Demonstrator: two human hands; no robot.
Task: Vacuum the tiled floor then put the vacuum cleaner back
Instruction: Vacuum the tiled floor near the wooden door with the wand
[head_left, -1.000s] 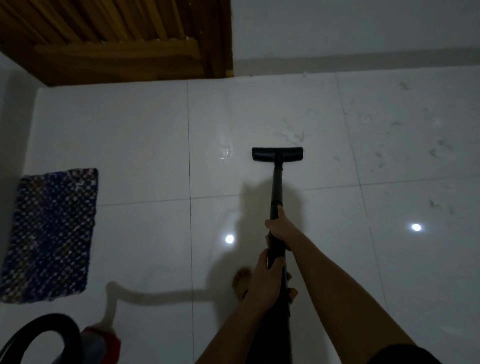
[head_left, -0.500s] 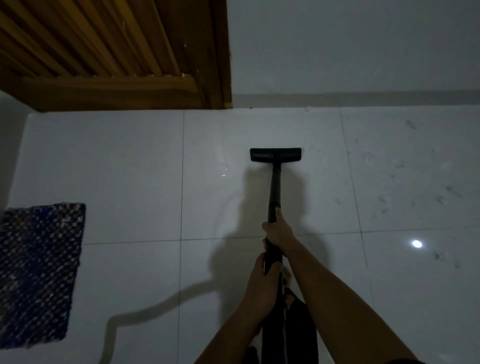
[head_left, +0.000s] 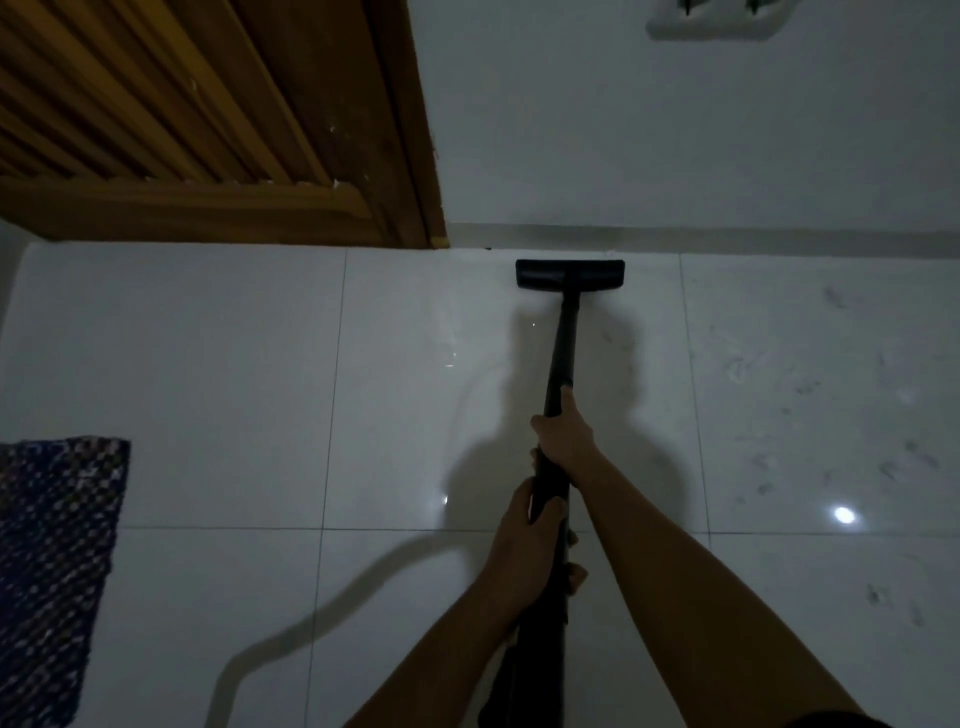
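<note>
The black floor nozzle (head_left: 570, 274) lies flat on the white tiled floor (head_left: 208, 364), its far edge close against the skirting (head_left: 727, 240) at the foot of the white wall (head_left: 675, 130); whether it touches the skirting cannot be told. The black wand (head_left: 562, 348) runs from the nozzle back toward the camera. The right hand (head_left: 566, 434) grips the wand farther along, fingers wrapped round it. The left hand (head_left: 524, 540) grips it nearer the body, fingers curled round the tube. Below the left hand the wand merges with dark shapes at the bottom edge, and its lower end is cut off. The vacuum body is out of frame.

Lighting is dim. A curved shadow crosses the lower-left tiles. Faint smudges or debris mark the tiles at right (head_left: 883, 467); their nature cannot be made out. A wooden slatted door (head_left: 182, 130) stands at upper left, its top cut off. A dark patterned mat (head_left: 52, 561) is cropped by the left edge. A pale fixture (head_left: 717, 23) on the wall is cut off at the top.
</note>
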